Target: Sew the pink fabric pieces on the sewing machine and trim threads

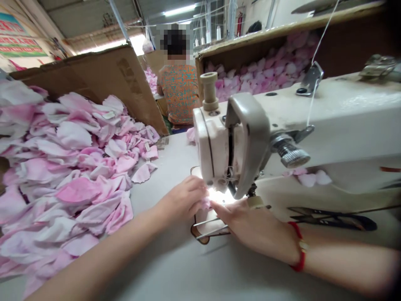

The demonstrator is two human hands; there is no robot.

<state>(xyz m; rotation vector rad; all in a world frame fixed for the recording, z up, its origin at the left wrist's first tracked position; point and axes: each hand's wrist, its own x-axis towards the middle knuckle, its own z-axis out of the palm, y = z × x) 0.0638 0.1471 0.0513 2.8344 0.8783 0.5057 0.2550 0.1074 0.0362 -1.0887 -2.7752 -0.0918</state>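
Note:
A white sewing machine (pixel 209 138) stands before me, its lamp lighting the needle area, where the needle itself is hidden. Just left of that glow, my left hand (pixel 187 195) is closed with bent fingers on a small pink fabric piece (pixel 205 203). Only a bit of the cloth shows between the fingers. From the right, my right hand (pixel 255 225), with a red bracelet at the wrist, reaches under the machine head. Its foremost fingertip meets the same cloth and its fingers look pinched there; the other fingertips are hidden. Metal guide rods (pixel 206 225) lie below the hands.
A large heap of pink-white fabric pieces (pixel 84 167) covers the table's left. Black thread snips (pixel 335 219) and a few petal-like scraps (pixel 308 177) lie right. Behind stand a cardboard panel (pixel 103 75), a box of pink pieces (pixel 263 73) and a seated person (pixel 180 92).

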